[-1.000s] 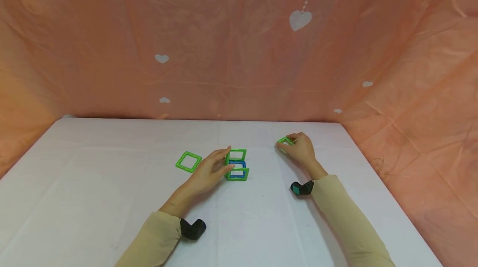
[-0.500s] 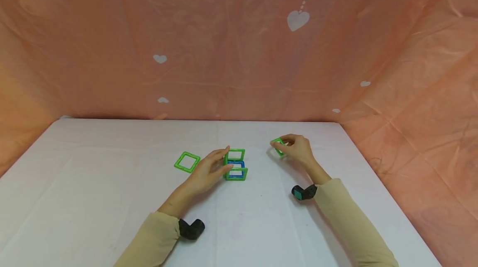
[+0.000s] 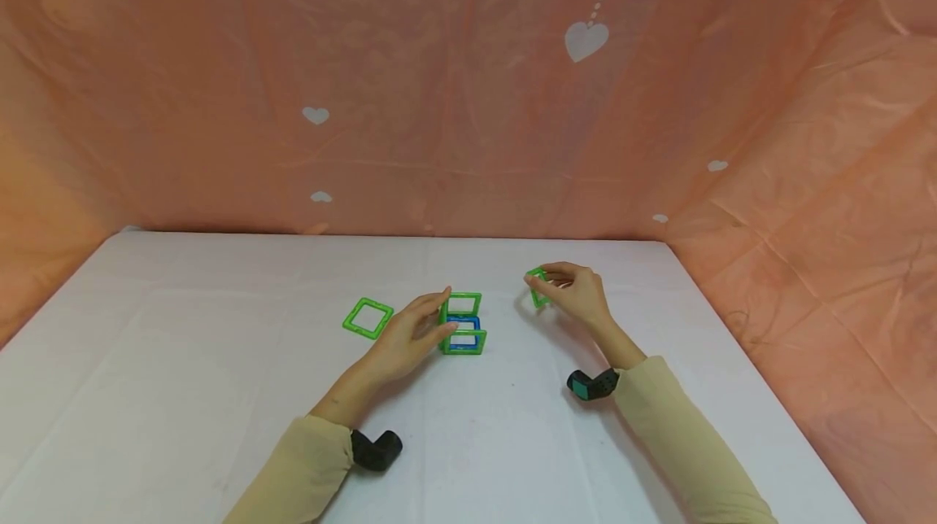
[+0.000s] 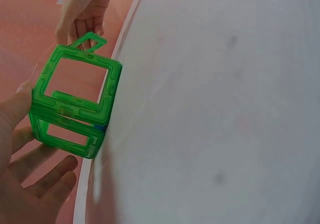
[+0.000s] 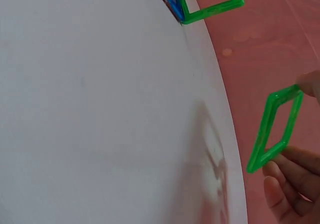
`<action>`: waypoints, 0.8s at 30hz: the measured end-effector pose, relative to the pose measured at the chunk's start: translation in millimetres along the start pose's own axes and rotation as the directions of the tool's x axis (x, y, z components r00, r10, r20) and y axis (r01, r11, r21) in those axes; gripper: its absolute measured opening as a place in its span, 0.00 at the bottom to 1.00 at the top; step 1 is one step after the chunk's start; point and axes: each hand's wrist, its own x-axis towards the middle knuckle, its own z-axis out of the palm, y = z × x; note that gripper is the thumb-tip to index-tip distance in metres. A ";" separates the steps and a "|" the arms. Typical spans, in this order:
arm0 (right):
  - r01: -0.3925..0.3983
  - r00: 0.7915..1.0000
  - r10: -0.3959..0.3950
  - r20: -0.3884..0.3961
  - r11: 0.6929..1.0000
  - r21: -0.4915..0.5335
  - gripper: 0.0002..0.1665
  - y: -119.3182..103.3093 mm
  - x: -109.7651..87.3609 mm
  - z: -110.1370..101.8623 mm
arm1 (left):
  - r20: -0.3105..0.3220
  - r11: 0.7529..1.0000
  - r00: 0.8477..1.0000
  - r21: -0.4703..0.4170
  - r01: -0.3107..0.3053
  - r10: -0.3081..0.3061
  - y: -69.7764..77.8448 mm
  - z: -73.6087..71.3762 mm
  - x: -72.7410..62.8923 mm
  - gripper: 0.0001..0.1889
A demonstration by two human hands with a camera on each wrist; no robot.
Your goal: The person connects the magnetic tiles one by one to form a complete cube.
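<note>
On the white table, my left hand (image 3: pixel 404 341) holds a small box-like build of magnetic tiles (image 3: pixel 465 352), thumb on the near panel and a finger at the far one. Green square frames stand upright around a blue tile (image 3: pixel 478 325) at its base; the right side and top are unclosed. Off to the right, my right hand (image 3: pixel 581 292) pinches a green square tile (image 5: pixel 261 131) by two opposite edges, tilted and raised above the table. Behind the left hand, to its left, another green square tile (image 3: pixel 353 312) lies flat.
The white table (image 3: pixel 220 394) ends at a back edge below an orange curtain (image 3: pixel 439 101) with pale hearts. More of that curtain hangs along the right side. Black wrist cameras (image 3: pixel 376 451) sit at both sleeves.
My right hand has lifted the green tile from the table, moved it left toward the build and turned it more upright. The left hand stays at the build.
</note>
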 end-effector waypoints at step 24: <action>0.149 0.977 -0.178 0.119 0.963 0.224 0.31 -6.0 -4.7 14.4 | 0.009 0.999 0.999 -0.009 0.032 -0.032 0.4 -0.5 0.0 0.32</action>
